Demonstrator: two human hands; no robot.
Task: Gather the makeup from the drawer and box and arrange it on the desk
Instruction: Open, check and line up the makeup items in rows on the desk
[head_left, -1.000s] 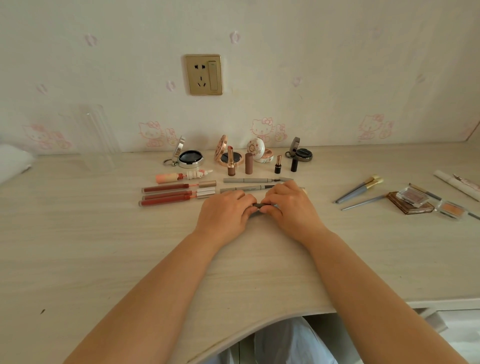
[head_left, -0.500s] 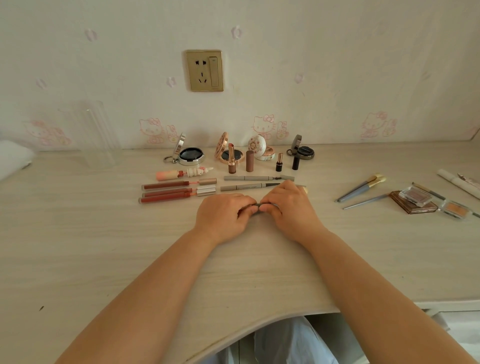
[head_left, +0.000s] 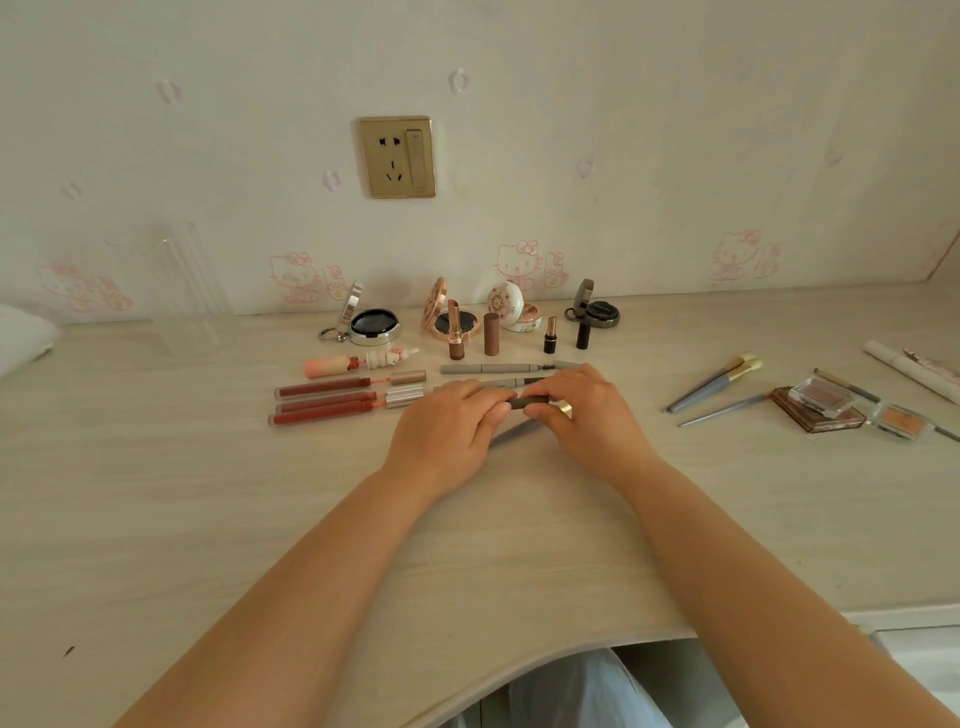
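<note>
Since the earlier frame the hands have drawn slightly apart, baring more of the dark slim pencil (head_left: 529, 401) between them. Left hand (head_left: 451, 426) and right hand (head_left: 582, 415) each pinch one end, low over the pale woodgrain table (head_left: 156, 493). Best to lay it parallel beneath the grey pencils (head_left: 493, 369); it is smooth and round, so it may roll.

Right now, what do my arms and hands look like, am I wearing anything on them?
Both forearms are bare, with no sleeves showing. Nothing is visibly worn on the left hand or right hand: no gloves, watch or bracelet. A gold band at the right fingers seems part of the held item rather than a ring.
</note>
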